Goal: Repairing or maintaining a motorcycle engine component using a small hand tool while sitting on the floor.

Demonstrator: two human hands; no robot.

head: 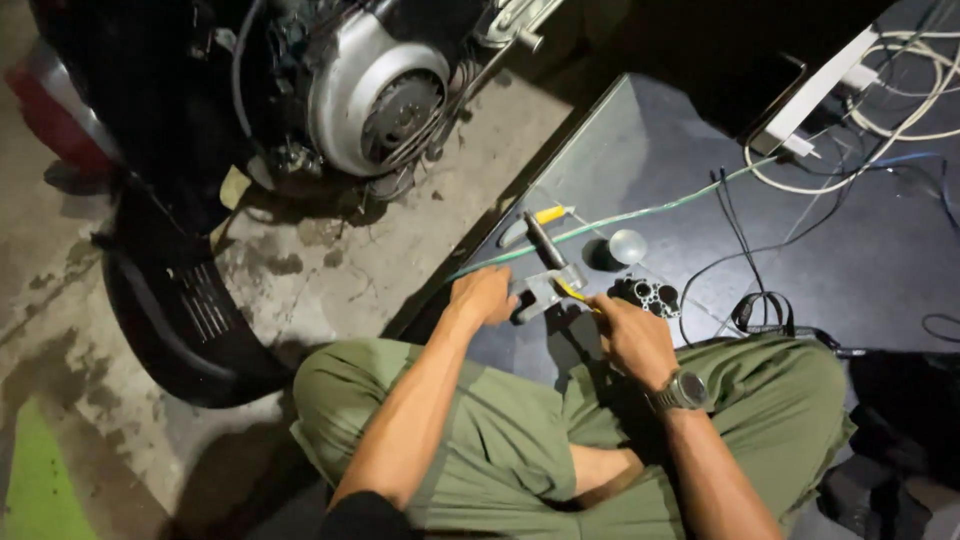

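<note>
Metal part (545,288), grey and blocky with a dark rod rising away from the person (long axis running up-left), is steadied on the dark mat (640,150) by the left hand (482,297), closed on its near end. Judged stiff, fairly heavy; best gripped at the block. A yellow-tipped tool (572,291) is pinched in the right hand (632,338).

We sit cross-legged on a dark mat (700,200). Our left hand (482,297) rests on a grey metal part (540,290); at its three o'clock our right hand (632,338), wearing a watch (682,391), holds a yellow tool (572,291) against it. A screwdriver (540,216) lies at twelve o'clock, a bulb (627,246) at one, an engine (375,90) at eleven.
</note>
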